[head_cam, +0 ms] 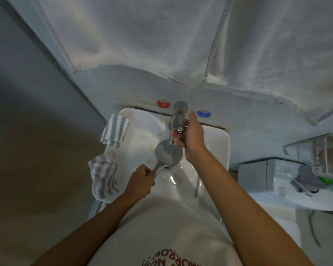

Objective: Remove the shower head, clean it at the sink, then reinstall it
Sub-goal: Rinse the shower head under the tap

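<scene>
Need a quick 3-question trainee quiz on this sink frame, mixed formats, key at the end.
1. True or false: the left hand grips the handle of the shower head.
2. Which way does the shower head's round face point? A) up, under the faucet B) down into the sink C) at the wall
3. Fill in: the right hand is on the ____.

Key
1. True: its fingers curl round the handle, low in the basin.
2. A: the face points up, below the spout.
3. Faucet: the fingers wrap its body, between the red cap and the blue cap.
</scene>
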`<act>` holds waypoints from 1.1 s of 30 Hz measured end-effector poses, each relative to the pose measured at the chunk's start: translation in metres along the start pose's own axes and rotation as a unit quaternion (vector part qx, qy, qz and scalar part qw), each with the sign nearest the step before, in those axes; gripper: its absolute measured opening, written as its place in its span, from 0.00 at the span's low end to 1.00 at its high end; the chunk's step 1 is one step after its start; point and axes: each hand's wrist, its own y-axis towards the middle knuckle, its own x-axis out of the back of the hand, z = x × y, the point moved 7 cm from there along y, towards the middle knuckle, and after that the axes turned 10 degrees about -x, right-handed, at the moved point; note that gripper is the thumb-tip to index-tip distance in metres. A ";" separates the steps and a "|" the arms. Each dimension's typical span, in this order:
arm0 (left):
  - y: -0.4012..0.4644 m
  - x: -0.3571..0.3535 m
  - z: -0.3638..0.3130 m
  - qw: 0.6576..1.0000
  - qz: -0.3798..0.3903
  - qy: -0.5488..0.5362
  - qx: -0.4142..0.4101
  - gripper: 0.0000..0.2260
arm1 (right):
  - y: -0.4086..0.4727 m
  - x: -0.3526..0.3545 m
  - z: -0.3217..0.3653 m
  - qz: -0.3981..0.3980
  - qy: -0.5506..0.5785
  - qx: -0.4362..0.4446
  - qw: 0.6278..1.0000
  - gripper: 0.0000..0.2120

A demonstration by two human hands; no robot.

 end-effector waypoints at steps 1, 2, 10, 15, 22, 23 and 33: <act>0.000 0.000 0.000 1.000 0.001 0.000 -0.002 0.11 | 0.000 0.017 -0.005 -0.079 -0.023 0.034 0.996 0.24; -0.001 0.001 0.000 1.000 0.003 -0.002 -0.003 0.11 | 0.000 0.034 -0.014 -0.163 -0.047 0.061 0.984 0.22; -0.012 -0.013 -0.010 0.997 0.078 -0.027 -0.001 0.09 | 0.044 0.028 -0.104 -0.114 -0.196 -0.054 0.972 0.17; 0.020 -0.020 -0.011 0.993 0.117 -0.001 0.027 0.21 | 0.048 0.016 -0.095 -0.114 -0.227 -0.024 0.967 0.28; 0.085 -0.013 -0.064 0.987 -0.060 0.138 -0.055 0.17 | 0.059 0.001 -0.110 -0.133 -0.197 -0.038 0.971 0.10; 0.088 -0.012 -0.068 0.980 -0.069 0.180 -0.053 0.14 | 0.058 0.001 -0.110 -0.133 -0.196 -0.035 0.971 0.10; 0.089 -0.032 -0.062 0.989 -0.047 0.125 -0.060 0.13 | 0.067 0.010 -0.090 -0.166 -0.313 0.018 0.935 0.09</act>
